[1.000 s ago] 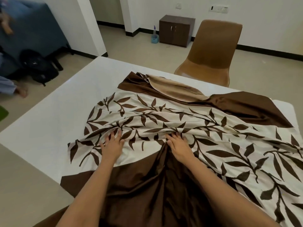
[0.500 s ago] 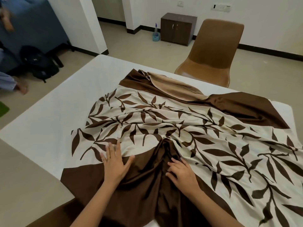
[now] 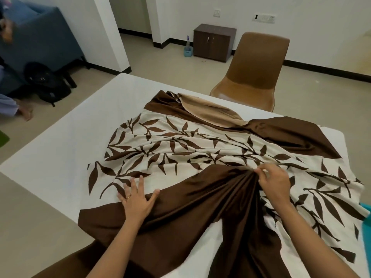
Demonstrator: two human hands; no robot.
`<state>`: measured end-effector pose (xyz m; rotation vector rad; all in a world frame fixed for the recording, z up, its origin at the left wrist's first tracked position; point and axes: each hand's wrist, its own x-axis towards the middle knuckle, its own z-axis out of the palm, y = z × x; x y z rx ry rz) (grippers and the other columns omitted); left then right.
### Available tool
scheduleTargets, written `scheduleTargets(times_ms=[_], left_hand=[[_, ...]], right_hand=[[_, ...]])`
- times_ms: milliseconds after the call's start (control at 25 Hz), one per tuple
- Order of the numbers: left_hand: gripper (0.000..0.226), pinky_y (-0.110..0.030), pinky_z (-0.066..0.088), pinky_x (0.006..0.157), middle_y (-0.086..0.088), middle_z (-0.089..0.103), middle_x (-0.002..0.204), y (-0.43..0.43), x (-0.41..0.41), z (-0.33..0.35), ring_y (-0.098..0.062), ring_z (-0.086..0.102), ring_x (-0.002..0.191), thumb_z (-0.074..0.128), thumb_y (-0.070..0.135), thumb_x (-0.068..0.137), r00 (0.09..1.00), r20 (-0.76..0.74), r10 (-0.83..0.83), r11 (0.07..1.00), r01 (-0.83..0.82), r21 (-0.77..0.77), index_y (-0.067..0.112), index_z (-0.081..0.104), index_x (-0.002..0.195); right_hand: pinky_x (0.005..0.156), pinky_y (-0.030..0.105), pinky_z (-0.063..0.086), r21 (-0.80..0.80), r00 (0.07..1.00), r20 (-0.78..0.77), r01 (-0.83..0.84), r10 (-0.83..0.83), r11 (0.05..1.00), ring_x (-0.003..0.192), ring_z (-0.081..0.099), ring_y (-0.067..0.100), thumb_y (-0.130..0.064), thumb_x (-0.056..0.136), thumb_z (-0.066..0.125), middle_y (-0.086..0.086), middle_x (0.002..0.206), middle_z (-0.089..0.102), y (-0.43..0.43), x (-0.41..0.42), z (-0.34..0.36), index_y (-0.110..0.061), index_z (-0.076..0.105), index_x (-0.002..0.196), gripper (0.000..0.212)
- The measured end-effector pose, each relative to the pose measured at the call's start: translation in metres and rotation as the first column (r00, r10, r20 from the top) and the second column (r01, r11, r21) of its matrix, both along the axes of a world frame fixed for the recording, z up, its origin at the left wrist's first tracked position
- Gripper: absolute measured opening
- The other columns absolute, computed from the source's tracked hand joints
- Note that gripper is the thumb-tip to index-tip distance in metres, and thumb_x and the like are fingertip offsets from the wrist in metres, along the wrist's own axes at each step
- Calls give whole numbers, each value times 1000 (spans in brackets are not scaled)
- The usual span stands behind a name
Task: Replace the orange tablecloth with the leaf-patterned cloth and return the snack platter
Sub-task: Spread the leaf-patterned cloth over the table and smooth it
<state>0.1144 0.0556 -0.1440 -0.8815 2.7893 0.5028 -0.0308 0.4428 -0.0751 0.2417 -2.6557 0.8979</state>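
Right grip (image 3: 275,183) shifted right, now pinching bunched fold of leaf-patterned cloth (image 3: 180,145); left grip (image 3: 138,199) flat, fingers spread, pressing brown border. Cloth on worktop (image 3: 60,147) but rumpled, spreading unfinished; snack platter out of view.

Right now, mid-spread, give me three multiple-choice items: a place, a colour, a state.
1. Where does the brown plastic chair stand? A beyond the white table's far edge; B on the table; C at its near left corner.
2. What colour are the leaves on the cream leaf-patterned cloth? A green; B brown; C orange.
3. What is the right grip doing? A lying flat; B pinching a bunched fold; C hanging free.
Answers: 1 A, its seat shows behind the far edge. 2 B, brown like the border. 3 B, its fingers close on gathered cloth, while the left grip presses flat.
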Motion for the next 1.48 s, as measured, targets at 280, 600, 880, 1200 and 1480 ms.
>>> scheduleTargets(times_ms=[280,600,880,1200,1480], left_hand=[[92,-63,-11,109,-7,-12,160,-25,24,-10,-35,-15,145,18,85,77,994,87,71,997,-68,-35,36,-6,151],[53,-53,6,116,-14,12,159,-9,-9,-11,-33,0,147,34,32,102,992,-97,-85,992,93,81,24,19,152],[28,-37,43,88,-16,58,117,-19,-3,22,-32,56,106,48,18,98,692,-433,578,798,-368,477,4,51,121],[25,-28,50,64,-15,58,84,-3,-11,31,-17,61,64,45,18,99,509,-51,859,380,-568,730,-5,55,96],[25,-20,36,45,2,52,57,4,-37,50,-9,45,49,52,32,98,773,237,588,240,-447,862,14,60,82]], right_hand=[[91,48,40,112,835,76,536,-545,837,100,53,38,2,84,50,21,107,57,60,-2,7,-3,56,105,22],[113,25,21,164,658,550,-689,515,706,140,32,11,-36,87,64,-6,143,47,-99,89,-54,-23,59,126,41],[71,22,50,-206,783,413,-416,465,886,76,60,5,-23,90,63,-12,77,64,-114,62,-31,-26,64,81,10],[75,23,54,-174,615,593,-533,521,828,80,63,2,-29,88,60,-14,85,70,-96,41,-14,-26,75,84,16],[86,30,55,-324,646,662,-209,379,923,90,64,6,-51,84,64,-10,98,68,-112,40,-17,-26,67,104,32]])
